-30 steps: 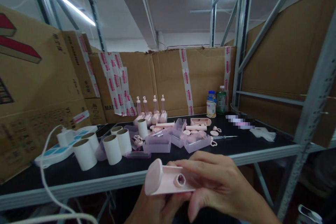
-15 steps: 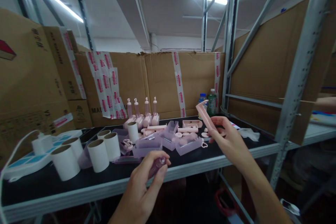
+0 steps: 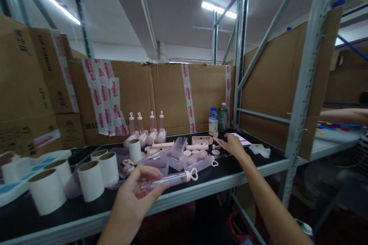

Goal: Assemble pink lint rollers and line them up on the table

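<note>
My left hand (image 3: 135,195) is closed around a clear purple tube (image 3: 172,180), held level above the shelf's front edge. A pink heart-shaped ring (image 3: 193,175) caps the tube's right end. Farther back, my right hand (image 3: 233,145) is low over the shelf, fingers closed on a pink L-shaped piece (image 3: 216,138); its far part is hidden by the hand. Loose purple trays (image 3: 156,164) and a pink trough-like part (image 3: 202,140) lie left of that hand. Several pink assemblies with upright clear tubes (image 3: 152,121) stand behind them.
White cardboard rolls (image 3: 47,193) stand at the left beside a power strip (image 3: 54,155). A blue-capped bottle (image 3: 213,121) and a green bottle (image 3: 223,118) are at the back. White tissue (image 3: 260,151) lies at the right, near a metal post (image 3: 304,72). Another person's arm (image 3: 345,115) shows farther right.
My right hand has lowered the pink L-shaped piece from the air to the shelf. My left hand has turned the tube sideways, so its heart ring now shows. The view has shifted right.
</note>
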The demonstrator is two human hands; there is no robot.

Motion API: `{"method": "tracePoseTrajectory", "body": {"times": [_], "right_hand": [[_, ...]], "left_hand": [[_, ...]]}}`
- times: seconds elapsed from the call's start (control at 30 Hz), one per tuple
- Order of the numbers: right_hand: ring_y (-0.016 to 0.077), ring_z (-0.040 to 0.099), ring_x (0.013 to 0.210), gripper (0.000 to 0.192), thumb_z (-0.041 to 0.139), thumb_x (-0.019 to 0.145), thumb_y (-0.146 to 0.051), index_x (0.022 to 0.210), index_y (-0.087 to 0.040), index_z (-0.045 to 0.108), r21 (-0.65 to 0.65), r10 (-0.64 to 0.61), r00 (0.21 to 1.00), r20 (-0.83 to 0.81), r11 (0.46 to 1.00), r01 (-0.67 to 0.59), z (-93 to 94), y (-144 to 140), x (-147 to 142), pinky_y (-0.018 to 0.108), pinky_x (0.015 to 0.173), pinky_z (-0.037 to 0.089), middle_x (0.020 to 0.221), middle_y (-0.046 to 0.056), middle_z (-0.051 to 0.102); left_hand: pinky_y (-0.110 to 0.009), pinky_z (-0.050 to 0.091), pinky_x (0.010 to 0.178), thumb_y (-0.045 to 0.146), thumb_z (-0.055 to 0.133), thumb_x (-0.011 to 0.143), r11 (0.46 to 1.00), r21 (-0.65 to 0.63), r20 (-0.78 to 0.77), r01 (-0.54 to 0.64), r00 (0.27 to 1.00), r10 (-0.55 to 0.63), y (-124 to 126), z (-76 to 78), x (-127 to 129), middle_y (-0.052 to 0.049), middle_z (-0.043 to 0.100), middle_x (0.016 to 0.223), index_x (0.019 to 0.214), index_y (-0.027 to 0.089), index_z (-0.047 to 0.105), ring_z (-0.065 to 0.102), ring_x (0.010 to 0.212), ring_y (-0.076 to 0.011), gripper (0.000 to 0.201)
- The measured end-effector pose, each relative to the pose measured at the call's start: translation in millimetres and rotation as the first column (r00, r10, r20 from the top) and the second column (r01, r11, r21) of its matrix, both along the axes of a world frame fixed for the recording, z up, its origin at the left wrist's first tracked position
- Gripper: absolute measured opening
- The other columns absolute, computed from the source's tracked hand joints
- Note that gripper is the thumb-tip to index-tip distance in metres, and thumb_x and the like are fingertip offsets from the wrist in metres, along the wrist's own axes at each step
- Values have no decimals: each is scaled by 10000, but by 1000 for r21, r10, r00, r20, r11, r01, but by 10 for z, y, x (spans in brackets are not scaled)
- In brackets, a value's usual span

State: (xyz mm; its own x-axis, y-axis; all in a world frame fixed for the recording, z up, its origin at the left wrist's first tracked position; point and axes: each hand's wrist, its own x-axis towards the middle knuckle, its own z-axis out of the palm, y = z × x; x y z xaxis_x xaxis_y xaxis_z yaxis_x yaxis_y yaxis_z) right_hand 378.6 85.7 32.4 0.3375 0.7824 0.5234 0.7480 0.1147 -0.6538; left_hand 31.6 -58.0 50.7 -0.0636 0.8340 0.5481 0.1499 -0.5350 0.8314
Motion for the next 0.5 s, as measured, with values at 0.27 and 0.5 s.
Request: {"method": "tracePoseTrajectory", "body": {"times": [0.27, 0.5], "right_hand": [[150, 498, 507, 859, 8, 1005, -742, 1166, -174, 632, 179, 570, 745, -347, 820, -544, 24, -892, -1070, 241, 451, 371, 662, -8, 573], [79, 358, 521, 409, 592, 1004, -548, 798, -196, 556, 458, 684, 485, -545, 727, -511, 59, -1362, -1742, 212, 496, 281, 615, -76, 437]], "left_hand": [[-343, 631, 839, 276, 864, 760, 988, -93, 287, 124, 954, -92, -57, -11, 137, 7, 668, 927, 788, 181, 542, 686, 866, -166, 337], [-360, 553, 970, 228, 771, 871, 887, 460, -398, -43, 883, 249, 56, -155, -38, -41, 734, 1029, 911, 225, 638, 708, 1019, -226, 139]]}}
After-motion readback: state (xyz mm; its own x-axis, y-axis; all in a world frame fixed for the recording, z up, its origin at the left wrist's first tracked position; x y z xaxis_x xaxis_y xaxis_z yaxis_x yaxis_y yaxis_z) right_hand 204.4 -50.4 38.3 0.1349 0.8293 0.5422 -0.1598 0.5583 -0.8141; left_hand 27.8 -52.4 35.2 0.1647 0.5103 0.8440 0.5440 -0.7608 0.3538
